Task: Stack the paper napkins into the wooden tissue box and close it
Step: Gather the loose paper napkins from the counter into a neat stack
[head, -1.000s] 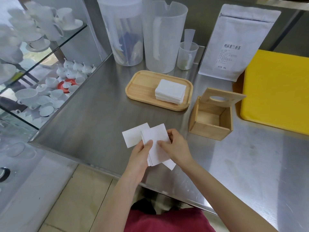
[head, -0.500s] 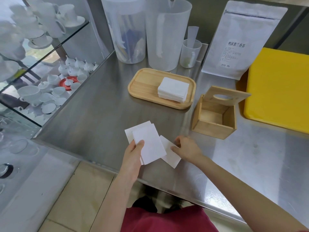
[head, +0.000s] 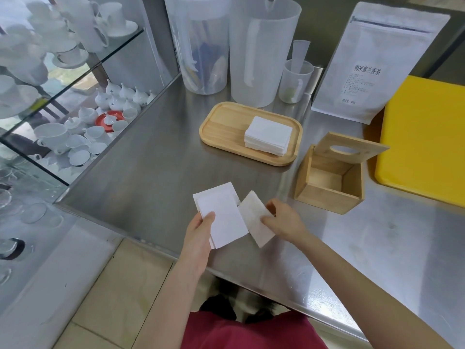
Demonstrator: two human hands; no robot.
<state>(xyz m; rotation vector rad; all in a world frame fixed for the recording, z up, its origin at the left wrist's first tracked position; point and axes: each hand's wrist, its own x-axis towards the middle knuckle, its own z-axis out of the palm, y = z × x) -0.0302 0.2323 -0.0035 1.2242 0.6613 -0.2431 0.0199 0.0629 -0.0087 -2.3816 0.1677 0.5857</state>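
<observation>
A second ago both hands gripped one fanned bunch of napkins; now the bunch is split. The left hand (head: 201, 230) pinches a small pile (head: 221, 215), thumb on top and fingers beneath, while the right hand (head: 281, 220) has pulled one loose napkin (head: 254, 217) off to the side, fingers closed on its right edge. By my reading the sheets are being squared up one at a time before loading, so nothing is in the box (head: 329, 182) yet.

The box sits just beyond the right fingers, lid (head: 349, 147) tipped back, inside bare. The main stack (head: 268, 136) waits on the tray (head: 221, 122), farther out from both hands. The tabletop (head: 151, 172) between fingers and box is clear; its near edge runs just under the left hand, so a dropped sheet could go to the floor.
</observation>
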